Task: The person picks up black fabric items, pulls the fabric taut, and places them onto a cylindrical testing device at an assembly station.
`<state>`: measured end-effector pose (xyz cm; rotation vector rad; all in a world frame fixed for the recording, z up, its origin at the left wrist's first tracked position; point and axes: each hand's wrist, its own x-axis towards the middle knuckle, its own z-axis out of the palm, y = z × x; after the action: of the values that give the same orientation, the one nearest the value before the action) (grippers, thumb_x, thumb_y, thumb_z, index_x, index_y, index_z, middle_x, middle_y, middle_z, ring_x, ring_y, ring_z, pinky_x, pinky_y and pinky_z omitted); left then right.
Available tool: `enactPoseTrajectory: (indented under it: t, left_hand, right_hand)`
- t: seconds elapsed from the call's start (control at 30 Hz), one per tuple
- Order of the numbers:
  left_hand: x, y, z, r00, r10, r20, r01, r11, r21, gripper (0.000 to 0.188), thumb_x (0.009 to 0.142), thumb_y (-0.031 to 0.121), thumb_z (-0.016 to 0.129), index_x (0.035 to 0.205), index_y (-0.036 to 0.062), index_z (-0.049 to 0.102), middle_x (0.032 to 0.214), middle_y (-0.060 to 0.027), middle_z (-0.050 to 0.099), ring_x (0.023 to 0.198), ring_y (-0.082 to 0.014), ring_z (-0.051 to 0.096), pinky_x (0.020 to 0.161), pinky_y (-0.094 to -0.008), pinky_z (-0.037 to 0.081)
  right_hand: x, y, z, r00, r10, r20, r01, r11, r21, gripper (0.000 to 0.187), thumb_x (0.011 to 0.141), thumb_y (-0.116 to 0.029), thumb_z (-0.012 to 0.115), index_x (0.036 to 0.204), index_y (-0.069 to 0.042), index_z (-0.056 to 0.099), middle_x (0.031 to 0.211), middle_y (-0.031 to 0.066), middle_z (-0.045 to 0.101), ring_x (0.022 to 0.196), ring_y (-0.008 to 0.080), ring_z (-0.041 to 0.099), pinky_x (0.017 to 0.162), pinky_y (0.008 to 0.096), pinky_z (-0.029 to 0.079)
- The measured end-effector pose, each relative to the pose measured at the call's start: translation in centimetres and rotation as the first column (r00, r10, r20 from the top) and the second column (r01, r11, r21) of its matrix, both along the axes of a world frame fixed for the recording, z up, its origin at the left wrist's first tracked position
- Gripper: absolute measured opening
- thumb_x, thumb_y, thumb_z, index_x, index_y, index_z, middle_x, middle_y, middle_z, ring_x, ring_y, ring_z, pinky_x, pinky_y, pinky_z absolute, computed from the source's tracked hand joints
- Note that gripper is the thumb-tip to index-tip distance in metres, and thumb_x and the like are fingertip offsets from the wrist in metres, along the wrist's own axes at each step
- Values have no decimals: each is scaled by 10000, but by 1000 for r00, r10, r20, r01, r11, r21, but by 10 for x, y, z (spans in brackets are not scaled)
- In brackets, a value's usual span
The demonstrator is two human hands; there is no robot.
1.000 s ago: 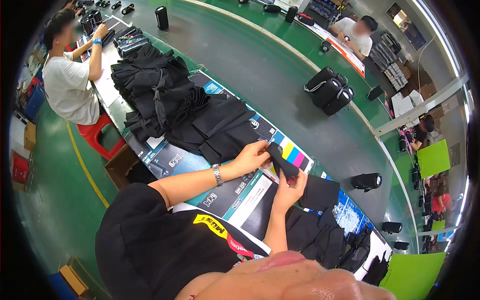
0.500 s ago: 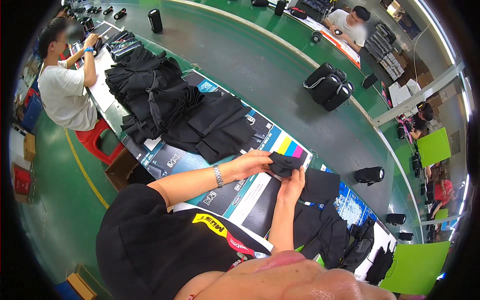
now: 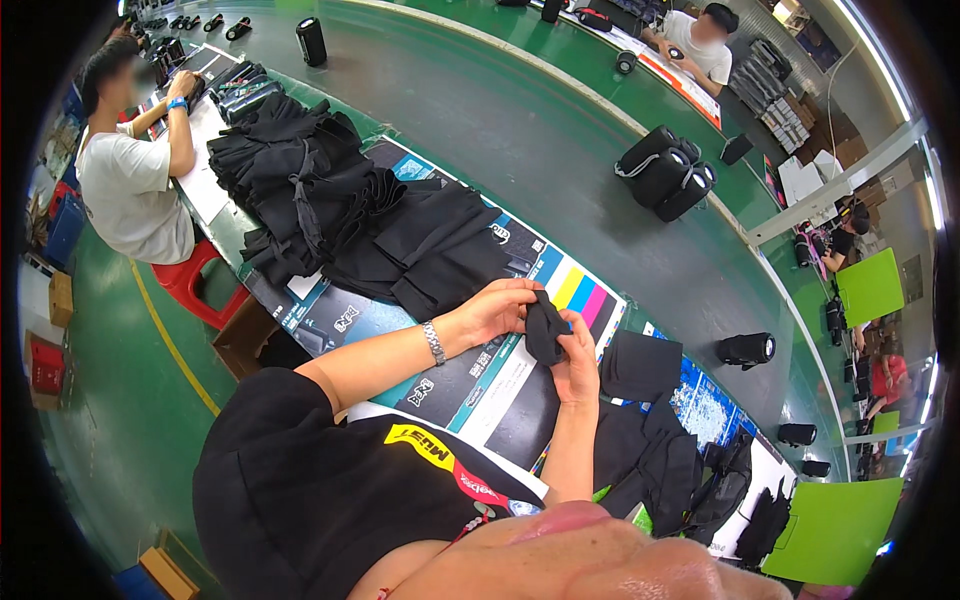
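Between my hands is a small piece of black fabric (image 3: 544,330), bent over and held above the printed sheets on the bench. My left hand (image 3: 500,312), with a metal watch at the wrist, pinches its upper edge. My right hand (image 3: 577,362) grips the lower right side, thumb and fingers closed on it. Left of them lies a large heap of black fabric pieces (image 3: 320,200), some stacked flat toward my left hand. A flat black fabric square (image 3: 642,366) rests just right of my right hand, and more black pieces (image 3: 650,455) lie nearer me.
Beyond the bench runs a grey conveyor belt (image 3: 450,120) carrying black cylindrical speakers (image 3: 665,172), with another speaker (image 3: 747,349) farther right. A co-worker (image 3: 135,180) sits at the left on a red stool (image 3: 200,290). At the right stands a green chair back (image 3: 835,530).
The black fabric piece has turned from lying sideways to hanging more upright between my fingers. My right hand has tilted with it. The speakers on the belt have shifted slightly right.
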<state>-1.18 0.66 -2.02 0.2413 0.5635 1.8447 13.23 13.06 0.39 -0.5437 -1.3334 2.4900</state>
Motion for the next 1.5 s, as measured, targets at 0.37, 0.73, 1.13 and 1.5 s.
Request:
enactPoseTrajectory:
  t: [0.37, 0.73, 1.13, 1.5]
  left_hand:
    - [-3, -8, 18, 907, -272, -322, 260, 962, -82, 169, 876, 148, 639, 923, -11, 671, 812, -13, 664, 735, -43, 594, 663, -179, 446]
    - [-17, -20, 34, 597, -337, -728, 509, 861, 19, 250, 881, 104, 647, 694, -61, 634, 893, -58, 591, 786, -126, 509, 745, -286, 402]
    - [-9, -9, 23, 813, -148, -563, 137, 989, -62, 149, 839, 24, 662, 974, -3, 604, 927, -20, 631, 837, -64, 602, 760, -199, 479]
    - [-1, -23, 19, 881, -362, -303, 388, 921, 28, 277, 884, 227, 653, 843, -47, 662, 790, -61, 656, 701, -103, 598, 677, -233, 461]
  right_hand:
    - [17, 11, -13, 972, 142, -187, -166, 979, -122, 442, 828, -153, 607, 1192, 92, 548, 1042, 101, 655, 831, 115, 628, 759, 217, 487]
    - [19, 0, 17, 879, 398, -261, -325, 903, 281, 266, 695, -93, 621, 863, 101, 693, 857, 77, 670, 570, 111, 534, 573, 202, 410]
    - [10, -9, 29, 989, -6, -150, 23, 993, 113, 190, 829, -63, 621, 992, 29, 591, 888, 72, 663, 773, 118, 636, 701, 223, 499]
    - [23, 7, 23, 904, 418, 86, -424, 859, 286, 103, 790, 63, 630, 882, 72, 675, 827, 52, 675, 746, 91, 619, 680, 206, 475]
